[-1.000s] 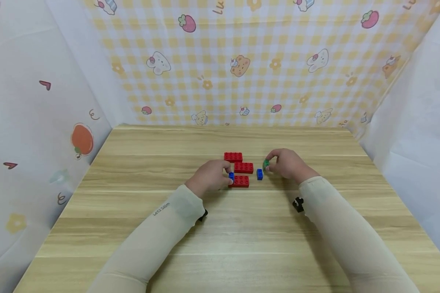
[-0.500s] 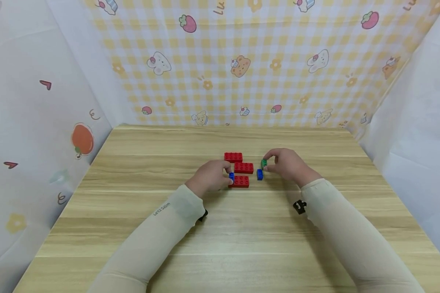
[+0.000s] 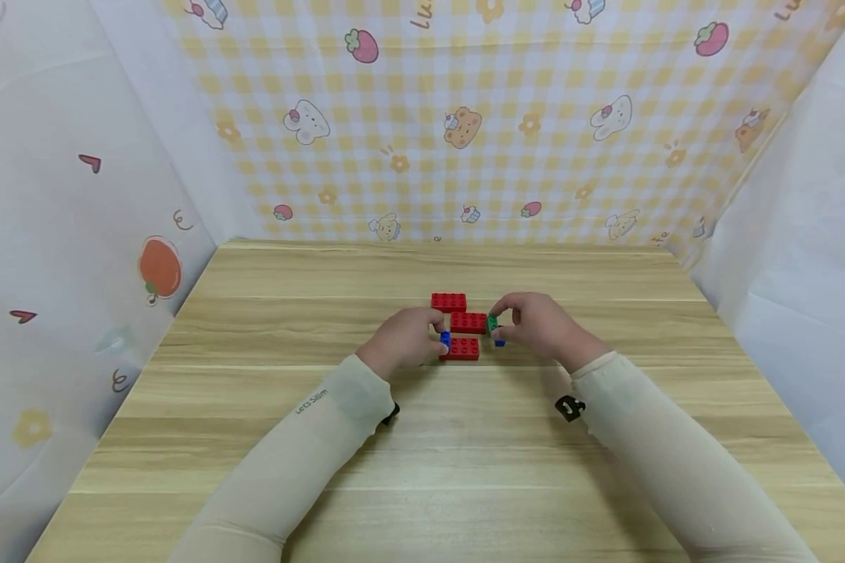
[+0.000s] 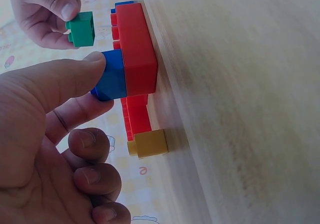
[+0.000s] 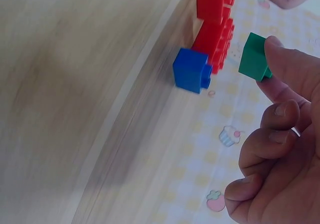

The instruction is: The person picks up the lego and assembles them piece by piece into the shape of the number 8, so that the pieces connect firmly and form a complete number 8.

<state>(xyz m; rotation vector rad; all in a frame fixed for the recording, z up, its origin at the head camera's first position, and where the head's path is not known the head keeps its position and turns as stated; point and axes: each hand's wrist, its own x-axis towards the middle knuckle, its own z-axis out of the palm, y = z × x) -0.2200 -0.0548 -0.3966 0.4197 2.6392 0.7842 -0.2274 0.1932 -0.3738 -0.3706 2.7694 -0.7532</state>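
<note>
My left hand (image 3: pixel 404 336) pinches a small blue brick (image 4: pixel 114 77) between thumb and index finger. That brick sits on the studs at the left end of the nearest red brick (image 3: pixel 465 349). The thumb and index finger of my right hand (image 3: pixel 544 327) pinch a small green brick (image 5: pixel 254 58), held above the table. A second blue brick (image 5: pixel 189 70) stands below it on the table, partly hidden by my right hand in the head view. Beyond the nearest red brick lie a middle red brick (image 3: pixel 468 322) and a far red brick (image 3: pixel 448 302).
In the left wrist view a yellow brick (image 4: pixel 151 144) stands near the red ones; the head view does not show it. The wooden table (image 3: pixel 422 469) ends at a checked cloth (image 3: pixel 422 180) behind, with a white cloth on each side. Black wrist devices (image 3: pixel 570 407) hang below both sleeves.
My right hand has carried the green brick to the left and a little nearer, beside the right end of the middle red brick. My left hand stays in place on its blue brick.
</note>
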